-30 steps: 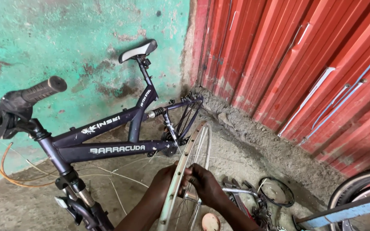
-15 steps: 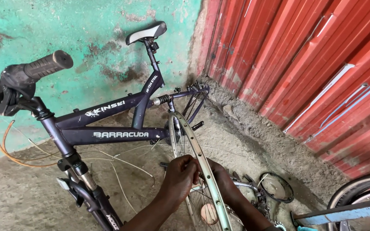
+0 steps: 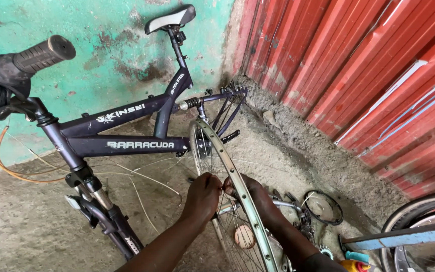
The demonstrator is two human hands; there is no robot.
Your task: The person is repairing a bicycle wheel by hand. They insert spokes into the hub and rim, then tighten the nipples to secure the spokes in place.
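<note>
A bare metal wheel rim (image 3: 216, 146) with thin spokes stands on edge in front of me, running from the bike's rear towards the bottom of the view. My left hand (image 3: 203, 195) grips the rim's left side, with its fingers curled at the spokes. My right hand (image 3: 258, 197) holds the rim from the right, partly hidden behind it. Behind the rim leans a dark purple bicycle frame (image 3: 127, 143) with a black-and-white saddle (image 3: 169, 18) and a black handlebar grip (image 3: 44, 53).
A peeling green wall (image 3: 101, 60) backs the bike; red corrugated sheeting (image 3: 358, 65) closes the right side. Loose brake cables (image 3: 6, 161) trail over the concrete floor. A round metal ring (image 3: 323, 206) and small parts lie at the right, near another wheel (image 3: 419, 231) and a blue bar (image 3: 404, 235).
The rim has turned and now stands more upright in front of me. Both hands have shifted along it and grip it on either side. The view has tilted down slightly.
</note>
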